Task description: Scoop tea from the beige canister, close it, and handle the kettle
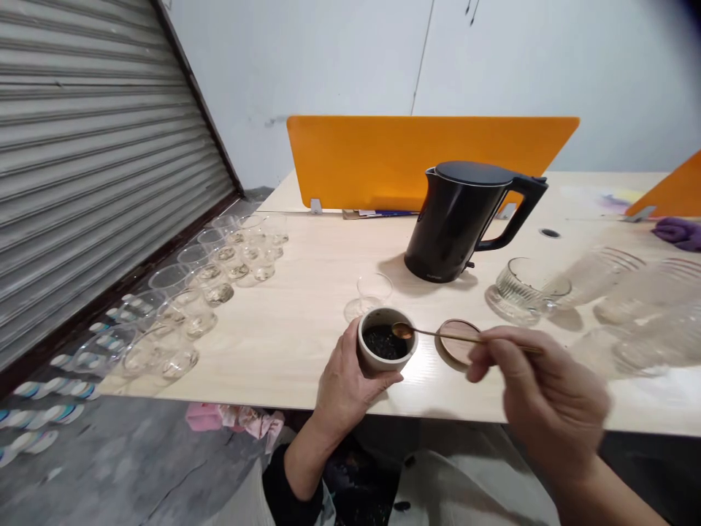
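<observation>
The right hand pinched the end of a slim brass spoon between thumb and fingertips, closed on its handle. The spoon lay nearly level, its long axis running left to right across the view, bowl pointing left and sitting over the right rim of a small ceramic jar. The left hand was wrapped around that jar from the left and below, gripping it upright at the near edge of the pale wooden table; dark loose leaves filled the jar. Under the spoon's handle a round wooden lid lay flat, just beside the jar. A small clear glass cup stood just behind the jar. Farther back sat a black electric kettle, spout pointing left, handle right, before an orange divider.
</observation>
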Demonstrator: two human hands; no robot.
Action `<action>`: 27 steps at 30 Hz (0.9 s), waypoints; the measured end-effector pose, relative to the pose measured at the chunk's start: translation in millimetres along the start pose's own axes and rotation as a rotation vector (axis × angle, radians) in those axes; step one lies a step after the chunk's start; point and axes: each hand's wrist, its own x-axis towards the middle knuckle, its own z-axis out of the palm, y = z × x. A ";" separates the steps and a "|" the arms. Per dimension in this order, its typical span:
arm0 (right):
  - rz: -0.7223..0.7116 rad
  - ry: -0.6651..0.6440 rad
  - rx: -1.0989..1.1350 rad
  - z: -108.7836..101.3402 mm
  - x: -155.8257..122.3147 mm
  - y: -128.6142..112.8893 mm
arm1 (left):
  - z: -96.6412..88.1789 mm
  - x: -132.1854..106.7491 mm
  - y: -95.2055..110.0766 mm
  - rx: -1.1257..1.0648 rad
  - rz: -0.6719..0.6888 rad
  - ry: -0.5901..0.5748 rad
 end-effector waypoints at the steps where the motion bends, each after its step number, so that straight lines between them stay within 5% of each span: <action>1: -0.039 -0.082 -0.018 7.0 0.7 2.0 | 0.0 -0.3 0.2 0.000 -0.003 0.000; 5: -0.159 -0.262 -0.123 24.5 -0.1 13.7 | 0.8 -1.5 0.4 0.022 -0.016 0.006; 17: -0.445 -0.344 -0.132 49.3 10.0 10.8 | 0.2 -1.4 3.9 0.014 -0.056 -0.008; 21: -0.390 -0.356 -0.111 47.5 7.1 5.0 | 0.2 -1.5 3.9 0.013 -0.066 -0.014; 27: -0.105 -0.356 -0.029 41.1 4.5 3.3 | 0.4 -0.9 4.3 0.011 -0.065 0.000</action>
